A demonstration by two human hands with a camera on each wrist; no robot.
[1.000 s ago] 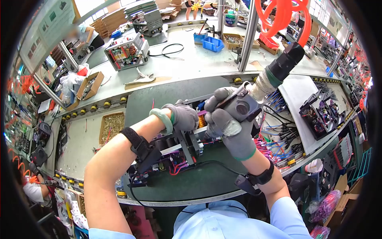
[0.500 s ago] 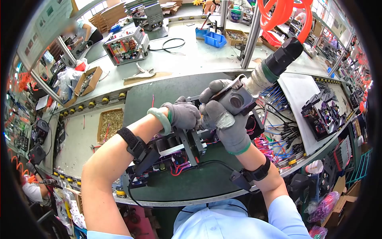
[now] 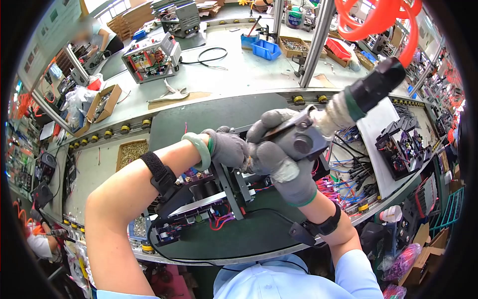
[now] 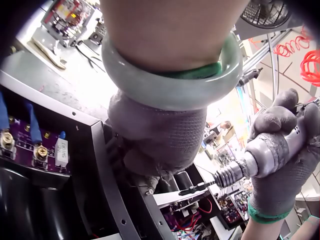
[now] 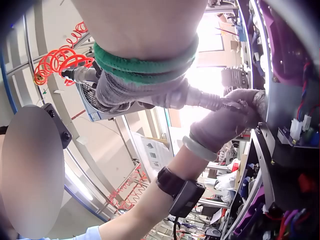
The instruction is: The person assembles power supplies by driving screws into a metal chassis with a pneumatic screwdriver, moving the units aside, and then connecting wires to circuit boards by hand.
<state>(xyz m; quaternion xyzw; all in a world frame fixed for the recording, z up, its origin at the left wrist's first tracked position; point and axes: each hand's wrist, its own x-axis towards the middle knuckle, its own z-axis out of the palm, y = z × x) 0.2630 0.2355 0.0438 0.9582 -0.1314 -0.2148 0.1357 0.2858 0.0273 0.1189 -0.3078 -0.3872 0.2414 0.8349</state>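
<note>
My gloved right hand (image 3: 284, 162) grips a grey air screwdriver (image 3: 306, 139), its nose pointing left. The driver's dark bit (image 4: 192, 190) reaches toward my left fingertips. My gloved left hand (image 3: 228, 149) is bent over a black metal frame (image 3: 226, 189), its fingers curled and pinching close by a small shiny screw (image 4: 150, 191) just ahead of the bit. The frame belongs to a partly built electronic unit, with a purple circuit board (image 4: 30, 142) and dark cylinders inside. My left palm and most of its fingertips are hidden in the head view.
The unit lies on a dark green mat (image 3: 224, 244). Orange coiled hose (image 3: 383, 25) hangs at upper right. Cables (image 3: 348, 174) and another open unit (image 3: 403, 144) are on the right. A box of small parts (image 3: 132, 152) stands left; pliers (image 3: 172, 92) lie on the far bench.
The driver has moved left, bringing its nose up against my left fingers. My left hand has stayed by the frame. The head view has shifted slightly.
</note>
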